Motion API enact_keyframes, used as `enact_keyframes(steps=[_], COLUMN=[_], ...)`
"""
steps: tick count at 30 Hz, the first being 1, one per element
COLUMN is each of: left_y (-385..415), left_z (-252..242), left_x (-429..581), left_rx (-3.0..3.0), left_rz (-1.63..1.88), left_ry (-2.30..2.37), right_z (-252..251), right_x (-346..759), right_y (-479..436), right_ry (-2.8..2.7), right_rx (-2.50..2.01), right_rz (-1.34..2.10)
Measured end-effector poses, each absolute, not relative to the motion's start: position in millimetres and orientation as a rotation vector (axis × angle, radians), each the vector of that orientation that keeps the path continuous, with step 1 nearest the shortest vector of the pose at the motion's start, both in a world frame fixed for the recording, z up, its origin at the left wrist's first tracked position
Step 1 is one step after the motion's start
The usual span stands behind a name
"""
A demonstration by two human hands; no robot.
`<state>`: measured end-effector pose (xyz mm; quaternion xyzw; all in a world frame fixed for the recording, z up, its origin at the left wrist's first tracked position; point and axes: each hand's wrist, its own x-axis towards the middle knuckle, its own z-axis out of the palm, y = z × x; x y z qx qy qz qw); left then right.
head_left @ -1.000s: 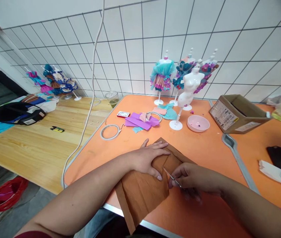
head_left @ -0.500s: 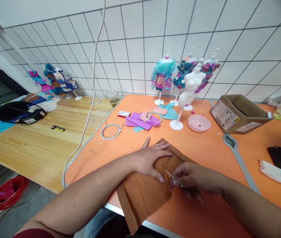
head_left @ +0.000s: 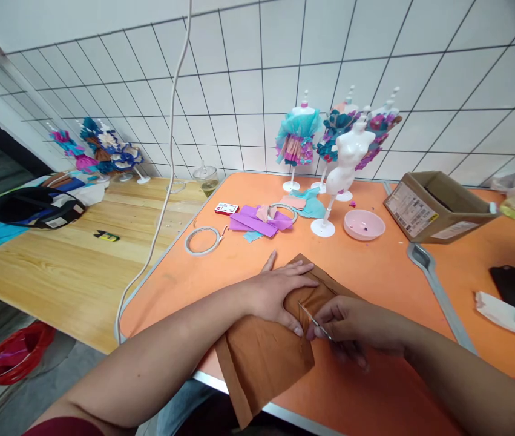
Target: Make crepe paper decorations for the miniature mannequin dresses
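A sheet of brown crepe-like paper [head_left: 266,363], folded along its edges, lies slanted on the orange table and hangs over its front edge. My left hand [head_left: 279,297] lies flat on the paper with spread fingers, pressing it down. Close to its thumb, my right hand [head_left: 341,324] is closed around small silver scissors [head_left: 321,329], whose handles are mostly hidden by the fingers. The slim blades point up and left into the paper, at a slit between the two hands. The paper is puckered around the slit.
Behind the hands lie a tape roll [head_left: 203,241], purple paper [head_left: 255,221] and a pink bowl [head_left: 365,225]. A bare white mannequin [head_left: 348,154] stands before several dressed ones. At right is a cardboard box [head_left: 439,206]. A white cable [head_left: 169,175] hangs at left.
The scissors have shifted slightly left and up along the slit, with their blades deeper in the paper. My left hand stays nearly still, pressing the paper.
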<state>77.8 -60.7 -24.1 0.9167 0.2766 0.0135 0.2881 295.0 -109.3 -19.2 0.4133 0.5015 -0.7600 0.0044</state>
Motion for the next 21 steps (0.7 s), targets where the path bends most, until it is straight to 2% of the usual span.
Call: enact_keyframes(steps=[21], left_y=[-63.9], left_z=[-22.1], left_x=[80.5], left_rx=[2.449], left_rz=[0.004], left_ry=[0.713], right_z=[-19.6], right_x=[295.3], right_y=[-108.7], right_ry=[1.593], right_rx=[1.27], right_rz=[-2.382])
